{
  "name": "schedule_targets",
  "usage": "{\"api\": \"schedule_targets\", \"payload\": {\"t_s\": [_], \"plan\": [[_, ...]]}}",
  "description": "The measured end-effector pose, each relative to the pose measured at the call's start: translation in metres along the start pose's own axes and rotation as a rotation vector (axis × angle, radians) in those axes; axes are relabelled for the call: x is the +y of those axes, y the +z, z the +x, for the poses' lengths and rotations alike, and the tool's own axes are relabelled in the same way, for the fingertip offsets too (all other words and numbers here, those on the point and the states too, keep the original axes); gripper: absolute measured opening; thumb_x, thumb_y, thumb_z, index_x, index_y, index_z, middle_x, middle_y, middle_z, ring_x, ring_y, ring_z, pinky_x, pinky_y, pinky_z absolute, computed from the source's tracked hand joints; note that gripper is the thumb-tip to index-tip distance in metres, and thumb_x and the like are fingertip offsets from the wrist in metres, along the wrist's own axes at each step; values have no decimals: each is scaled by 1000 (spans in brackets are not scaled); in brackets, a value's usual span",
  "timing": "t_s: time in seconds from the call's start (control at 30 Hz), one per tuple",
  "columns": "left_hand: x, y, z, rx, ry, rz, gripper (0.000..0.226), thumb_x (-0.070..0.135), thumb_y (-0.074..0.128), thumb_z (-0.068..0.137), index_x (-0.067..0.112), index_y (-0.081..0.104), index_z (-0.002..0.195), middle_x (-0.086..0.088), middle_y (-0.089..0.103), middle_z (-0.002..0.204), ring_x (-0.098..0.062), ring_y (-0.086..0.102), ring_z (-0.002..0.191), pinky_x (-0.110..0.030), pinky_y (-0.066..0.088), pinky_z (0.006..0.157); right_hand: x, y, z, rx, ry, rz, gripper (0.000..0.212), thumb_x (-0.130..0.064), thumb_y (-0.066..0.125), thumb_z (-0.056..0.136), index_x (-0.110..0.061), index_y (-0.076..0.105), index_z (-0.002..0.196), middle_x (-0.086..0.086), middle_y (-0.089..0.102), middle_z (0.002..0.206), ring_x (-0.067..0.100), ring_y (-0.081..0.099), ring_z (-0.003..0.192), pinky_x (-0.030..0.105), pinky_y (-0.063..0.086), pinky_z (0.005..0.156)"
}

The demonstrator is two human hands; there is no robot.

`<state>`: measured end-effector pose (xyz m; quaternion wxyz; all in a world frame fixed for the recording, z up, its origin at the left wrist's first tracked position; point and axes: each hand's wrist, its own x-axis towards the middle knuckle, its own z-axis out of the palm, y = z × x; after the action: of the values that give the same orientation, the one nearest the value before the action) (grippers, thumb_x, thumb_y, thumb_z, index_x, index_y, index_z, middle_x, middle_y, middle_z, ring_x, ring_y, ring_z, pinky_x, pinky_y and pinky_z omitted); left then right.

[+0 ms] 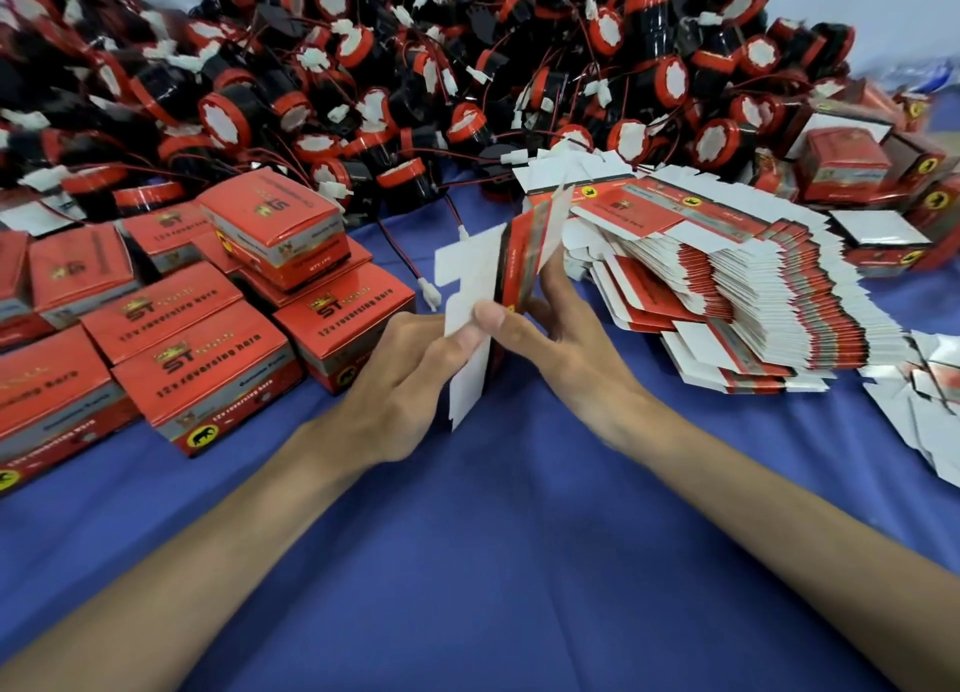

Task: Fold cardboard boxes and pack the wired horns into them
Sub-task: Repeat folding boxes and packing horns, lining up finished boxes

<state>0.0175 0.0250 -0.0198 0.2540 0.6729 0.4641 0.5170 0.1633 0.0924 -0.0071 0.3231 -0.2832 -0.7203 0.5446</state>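
Head view: a blue cloth [493, 561] bears heaped horns [363, 68], closed boxes [208, 369] and stacked flats [727, 286]; left hand [405, 379] and right hand [566, 343] grip one carton [519, 260].

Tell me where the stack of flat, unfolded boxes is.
In the head view, the stack of flat boxes lies on the blue cloth at right, just beyond the right hand, in front of the pile of horns.

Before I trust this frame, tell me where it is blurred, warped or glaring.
Head view: motion blur smears the left hand, the right hand and the flat box they hold; wide-angle distortion bends the horn pile near the edges; soft sheen lies on the folded boxes.
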Motion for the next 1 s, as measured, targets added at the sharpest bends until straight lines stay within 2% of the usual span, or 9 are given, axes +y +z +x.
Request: {"api": "schedule_targets", "payload": {"t_s": [0.2, 0.3, 0.4, 0.53, 0.57, 0.67, 0.73, 0.9, 1.0], "plan": [[5, 0, 2, -52, 10, -26, 47, 50, 40, 99, 28, 24, 60, 16, 22, 55, -1, 21, 51, -13, 19, 53, 2, -4, 1, -50, 41, 75, 53, -44, 60, 83, -20, 47, 129, -13, 65, 115, 6, 58, 115, 31, 43, 103], [5, -1, 4, -109, 5, -20, 50, 65, 38, 92, 29, 30, 58, 18, 25, 54, 1, 24, 50, -10, 21, 52, 4, -8, 3, -101, 78, 105, 43, -52, 59, 77, -30, 51, 114, -21, 67, 99, 8, 61, 110, 32, 41, 100], [5, -2, 5, -192, -74, -114, 42, 50, 40, 100, 41, 52, 60, 23, 42, 59, 6, 39, 57, -6, 32, 60, 3, -11, 3, -127, 85, 116, 48, -55, 62, 74, -31, 50, 114, -19, 68, 99, 14, 59, 113, 42, 38, 108], [1, 0, 2, -56, -82, -38, 49, 33, 36, 99, 6, 68, 73, 3, 56, 59, -11, 47, 57, -30, 44, 61, 2, -12, 3, -141, 63, 92, 82, -53, 67, 69, -22, 37, 139, -11, 61, 123, 11, 53, 124, 38, 37, 111], [2, 2, 3, 19, -78, 52, 56, 39, 35, 96, -3, 64, 75, 4, 52, 54, -11, 43, 52, -29, 42, 56, 1, -11, 2, -161, 60, 57, 87, -58, 72, 66, -27, 36, 138, -13, 60, 126, 6, 52, 124, 30, 39, 107], [3, 6, 5, 129, 45, 133, 22, 33, 44, 92, 24, 62, 99, 25, 60, 68, 5, 54, 62, -5, 37, 59, -2, -6, 1, -187, 53, -1, 86, -63, 76, 59, -41, 34, 131, -23, 60, 121, -6, 52, 119, 12, 41, 95], [5, 8, 5, 174, 109, 147, 32, 25, 49, 88, 23, 52, 120, 30, 64, 88, 13, 60, 79, -2, 40, 67, 0, -4, 1, -172, 50, -1, 92, -52, 71, 63, -37, 28, 142, -12, 57, 130, -1, 50, 124, 19, 41, 102], [-6, 7, 3, 244, 79, 303, 35, 26, 50, 81, 14, 56, 113, 10, 60, 94, -1, 59, 90, -19, 50, 75, -1, 2, -1, -145, 34, -18, 99, -43, 71, 72, -25, 16, 153, -19, 44, 142, -4, 39, 133, 34, 32, 115], [-5, 10, 4, 247, 139, 501, 39, 18, 47, 79, -10, 57, 105, 11, 45, 90, 10, 52, 89, 2, 35, 78, -2, 3, -1, -102, -4, -101, 91, -40, 70, 73, -29, 21, 150, -35, 48, 127, -13, 41, 126, 29, 36, 112]]}}
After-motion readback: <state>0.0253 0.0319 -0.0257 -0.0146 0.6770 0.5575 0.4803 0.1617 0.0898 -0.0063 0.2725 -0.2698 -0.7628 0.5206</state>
